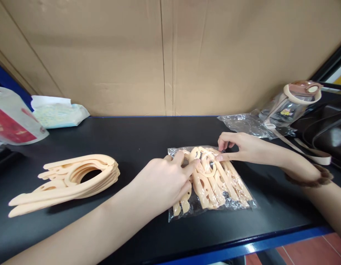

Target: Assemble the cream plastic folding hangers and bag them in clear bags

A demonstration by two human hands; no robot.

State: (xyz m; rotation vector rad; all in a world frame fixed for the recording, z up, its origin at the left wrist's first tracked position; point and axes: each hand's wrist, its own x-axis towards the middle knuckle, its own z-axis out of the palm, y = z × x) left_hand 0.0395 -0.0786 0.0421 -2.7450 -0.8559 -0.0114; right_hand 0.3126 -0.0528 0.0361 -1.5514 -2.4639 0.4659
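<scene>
A clear plastic bag (233, 200) lies flat on the black table, with several folded peach-coloured plastic hangers (207, 187) inside it; one round hook shows near the top. My left hand (170, 180) rests over the bag's upper left part, fingers bent onto the plastic and the hangers beneath. Its fingertips are partly hidden. At the upper right edge of the bag, my right hand (236, 147) has thumb and fingers closed on the plastic. To the left of my left arm, a stack of similar folded hangers (76, 176) lies loose on the table.
A crumpled clear bag (244, 123) and a strapped water bottle (291, 105) are at the back right, beside a dark bag (327, 129). A tissue pack (60, 112) and a white-and-red container (18, 121) stand back left. Cardboard (131, 55) walls the rear; a blue edge (242, 250) runs in front.
</scene>
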